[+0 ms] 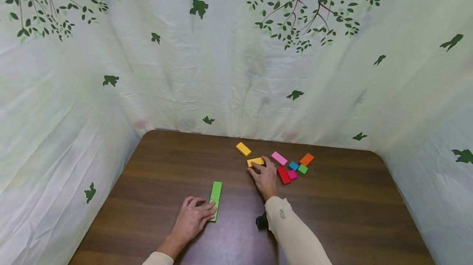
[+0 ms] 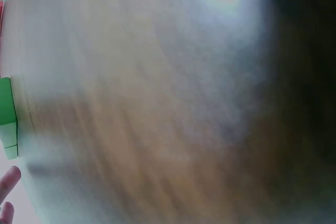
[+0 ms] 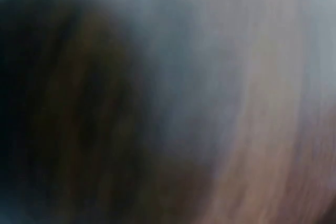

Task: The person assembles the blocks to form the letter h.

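On the brown table, my right hand (image 1: pixel 267 178) is at a yellow block (image 1: pixel 255 162) in the head view, pinching it between thumb and fingers. Two light green blocks (image 1: pixel 216 191) lie end to end in a line further left and nearer. My left hand (image 1: pixel 190 219) rests its fairly straight fingers on the nearer of the two. At the left edge of the left wrist view, green blocks (image 2: pixel 7 103) show above two fingertips (image 2: pixel 8 182). Blur fills the right wrist view, so neither the block nor the fingers can be made out there.
A second yellow block (image 1: pixel 243 149) lies behind the right hand. To that hand's right are pink (image 1: pixel 279 158), red (image 1: pixel 283 175), magenta (image 1: pixel 292 174), blue (image 1: pixel 293 165), green (image 1: pixel 303 169) and orange (image 1: pixel 306 159) blocks. A leaf-patterned curtain (image 1: pixel 221 72) stands beyond the table (image 1: pixel 351 215).
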Available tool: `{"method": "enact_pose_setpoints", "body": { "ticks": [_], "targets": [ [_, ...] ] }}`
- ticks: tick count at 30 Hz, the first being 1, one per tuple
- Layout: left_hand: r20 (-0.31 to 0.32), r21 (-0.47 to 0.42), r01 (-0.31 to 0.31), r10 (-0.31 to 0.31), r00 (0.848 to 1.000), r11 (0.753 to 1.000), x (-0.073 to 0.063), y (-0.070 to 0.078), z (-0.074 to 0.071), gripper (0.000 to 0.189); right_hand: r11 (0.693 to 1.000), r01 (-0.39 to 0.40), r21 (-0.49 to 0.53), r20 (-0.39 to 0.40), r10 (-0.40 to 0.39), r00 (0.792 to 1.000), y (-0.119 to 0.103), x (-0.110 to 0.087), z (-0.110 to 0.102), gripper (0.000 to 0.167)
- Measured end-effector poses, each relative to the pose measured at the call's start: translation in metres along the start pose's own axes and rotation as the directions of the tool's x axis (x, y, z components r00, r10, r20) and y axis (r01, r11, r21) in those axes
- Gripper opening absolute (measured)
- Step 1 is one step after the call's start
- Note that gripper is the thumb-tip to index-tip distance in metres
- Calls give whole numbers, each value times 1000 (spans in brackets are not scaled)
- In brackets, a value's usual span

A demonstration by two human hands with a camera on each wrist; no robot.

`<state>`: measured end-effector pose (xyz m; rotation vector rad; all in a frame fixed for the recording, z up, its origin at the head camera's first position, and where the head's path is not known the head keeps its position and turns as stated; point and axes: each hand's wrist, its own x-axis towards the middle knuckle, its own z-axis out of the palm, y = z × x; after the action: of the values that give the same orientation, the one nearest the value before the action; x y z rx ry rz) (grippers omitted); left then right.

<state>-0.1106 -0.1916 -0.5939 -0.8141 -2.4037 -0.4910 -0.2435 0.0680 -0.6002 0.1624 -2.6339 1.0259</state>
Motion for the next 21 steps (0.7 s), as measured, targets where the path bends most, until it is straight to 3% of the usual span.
{"method": "enact_pose_setpoints", "body": {
  "ticks": [5, 21],
  "targets": [
    [2, 9, -5, 5, 1000, 1000, 0, 0, 1, 17, 996, -37, -77, 19, 38, 999, -3, 2, 0, 35],
    [9, 23, -5, 5, 1000, 1000, -1, 0, -1, 17, 980, -138, -146, -14, 137, 990, -16, 8, 3, 31]
  ]
}}
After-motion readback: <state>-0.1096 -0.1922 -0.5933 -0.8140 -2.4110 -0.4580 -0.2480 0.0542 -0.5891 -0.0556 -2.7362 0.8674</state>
